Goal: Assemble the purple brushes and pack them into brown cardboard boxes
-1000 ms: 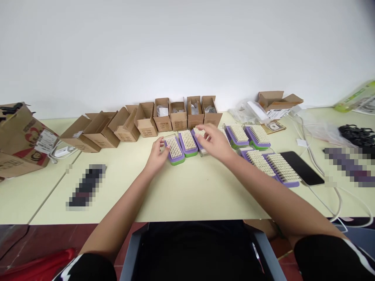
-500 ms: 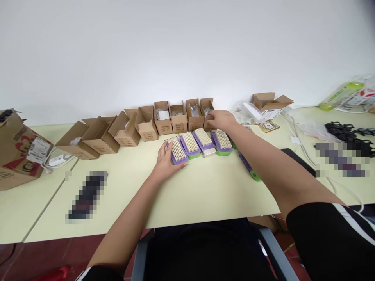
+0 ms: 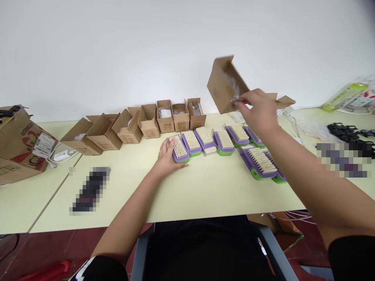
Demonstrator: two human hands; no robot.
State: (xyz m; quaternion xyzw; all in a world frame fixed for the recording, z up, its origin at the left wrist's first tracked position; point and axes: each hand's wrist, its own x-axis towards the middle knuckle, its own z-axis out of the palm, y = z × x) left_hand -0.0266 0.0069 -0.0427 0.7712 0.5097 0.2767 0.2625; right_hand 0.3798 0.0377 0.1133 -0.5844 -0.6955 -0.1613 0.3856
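Note:
My right hand is raised above the table, its fingers closed on the edge of a small open cardboard box that hangs tilted in the air with clear plastic showing inside. My left hand rests flat on the pale table, fingers spread, touching the leftmost purple and green brush of a row of bristle brushes. More brushes lie below my right forearm.
A line of small open cardboard boxes stands along the back. A larger printed carton and a white charger sit at the left. Black items, cables and plastic bags crowd the right side.
My right hand has taken the rightmost small box from the row and lifted it up and to the right. My left hand has stayed on the leftmost brush.

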